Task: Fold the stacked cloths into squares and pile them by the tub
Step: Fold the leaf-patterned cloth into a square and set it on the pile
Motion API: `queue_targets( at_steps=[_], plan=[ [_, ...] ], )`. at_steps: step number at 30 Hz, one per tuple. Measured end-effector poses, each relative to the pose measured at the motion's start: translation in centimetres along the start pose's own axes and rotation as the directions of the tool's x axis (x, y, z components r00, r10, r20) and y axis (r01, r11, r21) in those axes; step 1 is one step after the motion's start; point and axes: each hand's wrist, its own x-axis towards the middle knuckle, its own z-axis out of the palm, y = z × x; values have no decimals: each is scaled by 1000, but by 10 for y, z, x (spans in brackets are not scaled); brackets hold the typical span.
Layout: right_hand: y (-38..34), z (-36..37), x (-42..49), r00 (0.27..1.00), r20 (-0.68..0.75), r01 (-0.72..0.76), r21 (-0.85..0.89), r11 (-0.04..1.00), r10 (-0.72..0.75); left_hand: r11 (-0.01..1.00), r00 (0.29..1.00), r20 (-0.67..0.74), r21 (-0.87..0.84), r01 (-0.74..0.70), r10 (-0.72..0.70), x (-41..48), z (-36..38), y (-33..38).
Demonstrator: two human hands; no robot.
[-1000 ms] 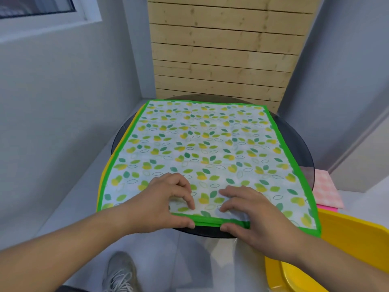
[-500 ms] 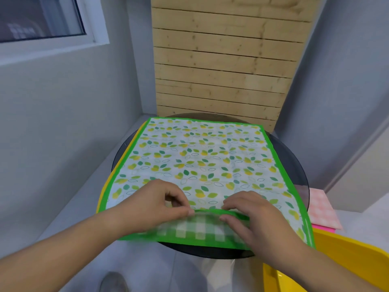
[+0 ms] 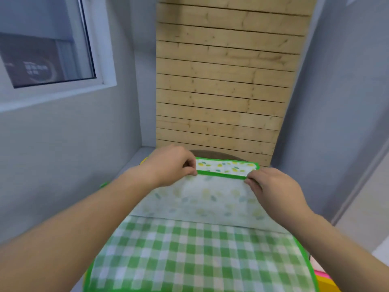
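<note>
A leaf-print cloth [image 3: 210,203] with a green border lies folded over on itself, its pale underside facing up. My left hand [image 3: 170,167] and my right hand [image 3: 271,186] each pinch its near hem, carried almost to the far hem, where a strip of the printed side [image 3: 227,166] still shows. Beneath it lies a green checked cloth [image 3: 200,256], uncovered on the near half. The yellow tub [image 3: 328,284] shows only as a sliver at the bottom right corner.
The dark round table [image 3: 210,153] peeks out beyond the cloths' far edge. A wooden slat panel [image 3: 227,81] rises right behind it, grey walls close in on both sides, and a window [image 3: 46,55] is at the upper left. A pink cloth edge [image 3: 320,272] shows beside the tub.
Both hands lifted the leaf-print cloth's near hem and carried it away from me to the far edge, uncovering the checked cloth below. The camera has tilted upward.
</note>
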Motion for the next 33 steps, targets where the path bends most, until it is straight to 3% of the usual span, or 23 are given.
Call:
queue_targets(
  at_steps=[5,8,12,16,23,33],
  plan=[
    [21,41,37,995,97,50,-161,986,-34,991,994,24,80,107,-109,40,29,-28],
    [28,72,47,981,191,16,-193,981,22,981,982,16,46,186,-187,53,62,-45],
    [34,109,49,918,325,-231,-24,973,226,961,962,-28,-59,268,-270,62,104,-61],
    [43,137,47,847,426,-399,116,910,317,959,957,-87,-78,271,-277,67,138,-68],
    [53,164,41,876,344,-406,151,901,337,953,951,-111,-121,277,-290,63,170,-75],
    [57,163,43,878,335,-430,245,869,341,952,952,-93,-119,281,-292,61,165,-69]
  ],
)
